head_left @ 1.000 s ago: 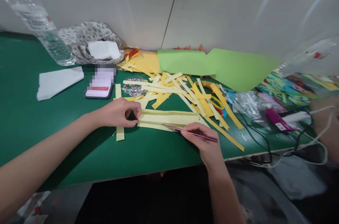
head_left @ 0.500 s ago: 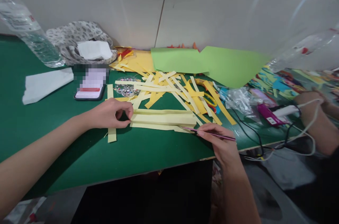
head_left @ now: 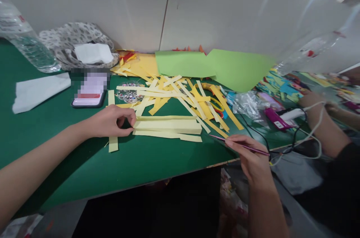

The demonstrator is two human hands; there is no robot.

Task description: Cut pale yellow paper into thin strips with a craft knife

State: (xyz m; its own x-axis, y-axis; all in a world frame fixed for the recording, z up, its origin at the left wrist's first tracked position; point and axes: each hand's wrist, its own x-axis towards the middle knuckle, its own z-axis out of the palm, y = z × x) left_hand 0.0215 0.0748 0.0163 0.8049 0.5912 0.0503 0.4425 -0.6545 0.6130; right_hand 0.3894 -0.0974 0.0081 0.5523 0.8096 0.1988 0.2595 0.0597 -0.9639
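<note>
My left hand [head_left: 120, 121] pinches the left end of a pale yellow folded paper [head_left: 165, 124] between thumb and forefinger. The paper lies lengthwise on the green table [head_left: 157, 161], and a narrow strip [head_left: 168, 135] along its near side stands apart from it toward the right end. In my right hand [head_left: 250, 151] is a slender pink tool [head_left: 239, 144] with a pointed tip; its exact kind I cannot make out. That tip points left, off the paper's right end. Under my left wrist lies another pale yellow strip [head_left: 113, 142].
Behind the paper is a pile of yellow paper strips [head_left: 177, 93], with a bag of beads [head_left: 129, 93] beside it. A phone [head_left: 90, 90], tissue [head_left: 42, 90] and bottle [head_left: 30, 45] stand left. Green paper [head_left: 239, 69] leans behind. Cables and another person's arm [head_left: 323, 125] are at right.
My right hand has drawn the pink tool rightward, off the paper. The near strip now shows a wider gap at its right end. My left hand keeps its pinch; the view has shifted slightly.
</note>
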